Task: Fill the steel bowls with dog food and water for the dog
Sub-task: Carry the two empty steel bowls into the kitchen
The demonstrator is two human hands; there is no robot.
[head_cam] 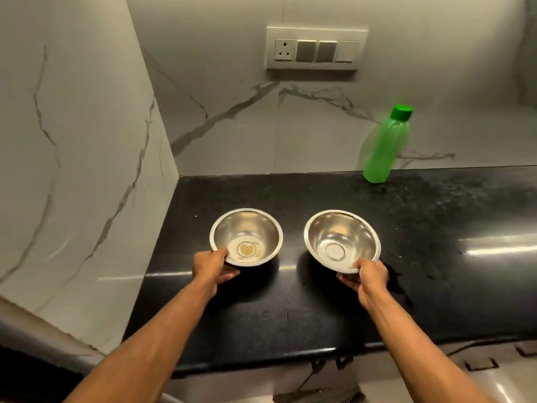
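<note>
I have 2 steel bowls over the black granite countertop (319,301), side by side and well apart from each other, both on the near side of the green water bottle (385,148), which stands capped against the marble backsplash (261,126). My left hand (212,270) pinches the left steel bowl (246,237) at its near rim, thumb on the lip and fingers curled under the wall; that bowl carries a brownish residue in its base and otherwise looks empty. My right hand (367,276) grips the right steel bowl (342,241) the same way, thumb clamped over the near rim, fingers tucked beneath; this bowl sits closer to the bottle and tips toward me, so I judge it is not resting flat yet. The step in hand looks like setting both bowls down, and to do it well I should level the right one first, lower each until its base meets the stone, and only then loosen my thumbs, leaving a gap between them so pouring into 1 does not splash the other. No dog food is in view.
</note>
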